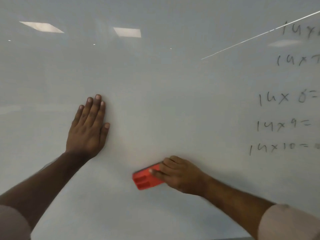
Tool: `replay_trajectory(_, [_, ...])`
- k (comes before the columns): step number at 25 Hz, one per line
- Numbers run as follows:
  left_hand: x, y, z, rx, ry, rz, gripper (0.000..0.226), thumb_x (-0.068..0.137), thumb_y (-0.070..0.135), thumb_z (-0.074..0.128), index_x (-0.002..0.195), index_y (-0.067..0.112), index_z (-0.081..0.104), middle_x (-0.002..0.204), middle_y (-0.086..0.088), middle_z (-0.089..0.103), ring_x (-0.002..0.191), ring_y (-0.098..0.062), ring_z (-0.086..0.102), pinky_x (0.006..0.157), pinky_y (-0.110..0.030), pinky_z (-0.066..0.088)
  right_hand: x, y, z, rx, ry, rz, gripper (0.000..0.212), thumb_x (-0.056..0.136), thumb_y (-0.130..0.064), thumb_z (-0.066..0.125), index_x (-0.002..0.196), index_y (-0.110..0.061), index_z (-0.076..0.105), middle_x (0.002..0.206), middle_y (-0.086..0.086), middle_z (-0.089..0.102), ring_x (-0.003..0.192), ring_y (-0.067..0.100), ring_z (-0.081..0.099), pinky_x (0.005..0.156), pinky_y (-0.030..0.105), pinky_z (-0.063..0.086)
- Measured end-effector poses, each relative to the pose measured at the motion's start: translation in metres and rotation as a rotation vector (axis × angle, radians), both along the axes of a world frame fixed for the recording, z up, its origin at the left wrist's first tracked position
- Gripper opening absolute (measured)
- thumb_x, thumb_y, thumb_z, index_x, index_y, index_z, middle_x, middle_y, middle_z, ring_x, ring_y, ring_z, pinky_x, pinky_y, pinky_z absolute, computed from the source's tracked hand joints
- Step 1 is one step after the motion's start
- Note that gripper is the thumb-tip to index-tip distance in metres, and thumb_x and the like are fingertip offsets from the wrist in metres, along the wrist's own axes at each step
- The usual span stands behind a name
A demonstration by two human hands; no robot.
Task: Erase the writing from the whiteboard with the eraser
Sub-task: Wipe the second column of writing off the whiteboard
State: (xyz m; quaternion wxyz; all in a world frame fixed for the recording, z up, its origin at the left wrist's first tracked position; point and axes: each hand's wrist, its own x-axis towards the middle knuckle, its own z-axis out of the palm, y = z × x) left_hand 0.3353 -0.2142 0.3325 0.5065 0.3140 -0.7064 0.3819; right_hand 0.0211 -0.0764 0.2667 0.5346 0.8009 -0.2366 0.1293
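The whiteboard (155, 80) fills the view. My right hand (180, 175) presses a red eraser (145, 179) flat against the board at lower centre, fingers wrapped over its right end. My left hand (88, 129) lies flat on the board to the left, fingers together and pointing up, holding nothing. Dark handwritten lines of writing (284, 99), sums starting with 14 x, run down the right side of the board and continue past the frame's right edge. The board around both hands shows no marks.
Ceiling lights reflect in the board at upper left (41, 26) and upper centre (127, 32). A thin bright line (256, 35) crosses the upper right. The board's lower edge (230, 238) shows at the bottom.
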Motion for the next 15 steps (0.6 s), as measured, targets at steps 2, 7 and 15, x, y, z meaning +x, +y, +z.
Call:
replay_trajectory(2, [0.001,0.001,0.001,0.018,-0.007,0.012,0.064,0.108,0.028,0.036,0.160,-0.008,0.031,0.171,-0.022,0.026,0.166,-0.014,-0.007,0.135,-0.036,0.001,-0.036,0.015,0.005,-0.006,0.026,-0.011,0.044,0.087,-0.016,0.070,0.131,-0.013,0.063,0.104,0.003,0.069,0.096,0.025,0.065,0.088,0.034,0.051])
replay_trajectory(7, [-0.008,0.004,-0.004,0.051,0.056,0.014,0.064,0.108,0.027,0.033,0.162,-0.008,0.027,0.172,-0.021,0.022,0.165,-0.015,-0.008,0.135,-0.037,0.000,-0.067,0.010,0.097,-0.190,-0.481,-0.109,0.056,0.090,-0.025,0.066,0.141,-0.010,0.050,0.105,0.015,0.062,0.094,0.035,0.058,0.085,0.042,0.044])
replay_trajectory(15, [-0.015,0.015,-0.005,0.055,0.099,0.009,0.065,0.106,0.027,0.037,0.161,-0.007,0.031,0.172,-0.020,0.022,0.165,-0.017,0.000,0.135,-0.041,0.007,-0.074,0.032,-0.001,0.038,-0.076,-0.057,0.038,0.092,-0.012,0.061,0.131,-0.012,0.061,0.101,0.006,0.066,0.090,0.027,0.062,0.084,0.036,0.048])
